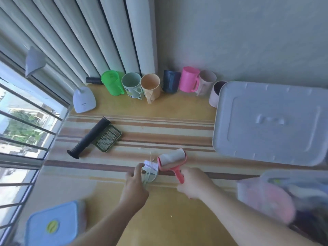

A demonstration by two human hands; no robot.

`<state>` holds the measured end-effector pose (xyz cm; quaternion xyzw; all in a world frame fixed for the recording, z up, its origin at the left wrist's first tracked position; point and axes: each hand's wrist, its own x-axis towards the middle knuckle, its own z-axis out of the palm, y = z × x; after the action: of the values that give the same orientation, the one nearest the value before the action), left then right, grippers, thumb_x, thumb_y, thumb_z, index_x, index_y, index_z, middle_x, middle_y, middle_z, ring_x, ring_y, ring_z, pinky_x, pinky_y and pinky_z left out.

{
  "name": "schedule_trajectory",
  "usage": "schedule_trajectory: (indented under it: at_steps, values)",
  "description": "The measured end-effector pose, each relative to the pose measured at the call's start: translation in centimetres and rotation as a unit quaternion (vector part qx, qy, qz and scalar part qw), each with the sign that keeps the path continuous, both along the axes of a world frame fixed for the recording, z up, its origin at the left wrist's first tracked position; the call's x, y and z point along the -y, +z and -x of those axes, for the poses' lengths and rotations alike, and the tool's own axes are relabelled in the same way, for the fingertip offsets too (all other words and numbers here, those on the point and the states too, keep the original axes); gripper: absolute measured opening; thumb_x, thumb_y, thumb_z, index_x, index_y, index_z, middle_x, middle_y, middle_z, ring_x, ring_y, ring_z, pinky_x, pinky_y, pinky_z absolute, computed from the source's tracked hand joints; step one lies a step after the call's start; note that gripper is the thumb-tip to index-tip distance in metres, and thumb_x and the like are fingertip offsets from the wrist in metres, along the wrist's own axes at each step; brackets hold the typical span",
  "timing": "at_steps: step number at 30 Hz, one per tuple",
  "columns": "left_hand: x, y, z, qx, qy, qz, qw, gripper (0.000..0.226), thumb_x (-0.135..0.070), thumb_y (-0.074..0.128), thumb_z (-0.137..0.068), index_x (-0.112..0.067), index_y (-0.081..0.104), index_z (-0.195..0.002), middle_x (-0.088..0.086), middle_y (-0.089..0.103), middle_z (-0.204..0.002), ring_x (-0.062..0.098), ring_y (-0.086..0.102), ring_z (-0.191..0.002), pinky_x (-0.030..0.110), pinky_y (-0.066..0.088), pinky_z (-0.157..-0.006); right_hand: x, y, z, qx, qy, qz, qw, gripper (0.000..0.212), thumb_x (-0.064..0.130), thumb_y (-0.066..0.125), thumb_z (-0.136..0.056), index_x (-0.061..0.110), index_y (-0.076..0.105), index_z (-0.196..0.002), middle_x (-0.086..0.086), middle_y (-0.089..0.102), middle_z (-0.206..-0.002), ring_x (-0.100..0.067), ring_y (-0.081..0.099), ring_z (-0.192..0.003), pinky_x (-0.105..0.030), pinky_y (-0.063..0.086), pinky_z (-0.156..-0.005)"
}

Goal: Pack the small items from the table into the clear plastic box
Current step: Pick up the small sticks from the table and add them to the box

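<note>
My right hand [192, 183] is closed round the handle of a red lint roller [171, 161], whose white roll rests on the striped table. My left hand [135, 185] touches a small white brush with a pale green handle [150, 170] just left of the roller; its fingers curl on the handle. The clear plastic box [287, 197] stands at the right edge, with pink and dark items inside, blurred. Its grey lid [269, 121] lies flat behind it. A black ribbed handle grip [88, 137] and a green soap tray [108, 137] lie to the left.
Several plastic cups line the back wall, among them a green one [111, 84], an orange one [150, 87] and a pink one [190, 79]. A white desk lamp [83, 100] stands by the window. A blue-lidded container [53, 224] sits at the near left.
</note>
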<state>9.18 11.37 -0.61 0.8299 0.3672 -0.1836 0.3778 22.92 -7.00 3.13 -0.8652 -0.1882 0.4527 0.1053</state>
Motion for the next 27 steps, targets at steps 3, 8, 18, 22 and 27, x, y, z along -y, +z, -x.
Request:
schedule_trajectory:
  at_steps: [3,8,18,22,27]
  values:
    - [2.3,3.4,0.9,0.062,0.016,0.009,0.998,0.093,0.000,0.064,-0.075,-0.051,0.026,-0.143,-0.004,0.054,-0.113,0.008,0.066,-0.078,0.033,0.057,-0.068,2.8,3.9,0.2,0.015,-0.023,-0.055,0.998,0.013,0.036,0.071,-0.081,0.030,0.064,-0.091,0.011,0.066,-0.084,-0.015,0.064,-0.071,-0.030,0.047,-0.060]
    - [7.8,11.0,-1.0,0.181,-0.023,-0.009,0.983,0.092,-0.005,0.079,-0.077,-0.053,0.034,-0.141,-0.016,0.070,-0.097,0.001,0.068,-0.085,0.032,0.054,-0.078,12.0,11.3,0.6,0.050,-0.105,-0.152,0.981,0.021,0.034,0.073,-0.079,0.040,0.072,-0.100,0.018,0.071,-0.081,-0.006,0.066,-0.076,-0.026,0.049,-0.064]
    - [29.2,15.9,-6.1,0.284,-0.343,-0.074,0.892,0.068,-0.008,0.072,-0.080,-0.042,0.053,-0.136,-0.018,0.068,-0.104,0.009,0.063,-0.095,0.024,0.048,-0.080,40.7,12.9,0.8,0.220,-0.156,-0.044,0.962,0.007,0.038,0.065,-0.077,0.034,0.063,-0.071,0.006,0.059,-0.075,-0.018,0.063,-0.072,-0.036,0.052,-0.061]
    - [36.5,13.8,-6.3,0.214,-0.448,-0.083,0.864,0.064,-0.009,0.060,-0.089,-0.041,0.051,-0.143,-0.008,0.065,-0.127,0.019,0.055,-0.117,0.030,0.046,-0.095,48.5,10.1,1.9,0.202,-0.112,0.075,0.970,0.008,0.040,0.071,-0.083,0.038,0.071,-0.090,0.014,0.050,-0.084,-0.020,0.066,-0.093,-0.035,0.055,-0.073]
    - [41.7,11.6,-6.2,0.133,-0.495,-0.126,0.849,0.065,-0.002,0.052,-0.089,-0.038,0.053,-0.143,-0.001,0.065,-0.131,0.022,0.058,-0.118,0.034,0.050,-0.097,52.3,7.7,2.3,0.188,-0.085,0.144,0.968,0.029,0.014,0.062,-0.088,0.033,0.074,-0.107,0.006,0.059,-0.107,-0.024,0.069,-0.103,-0.037,0.059,-0.082]
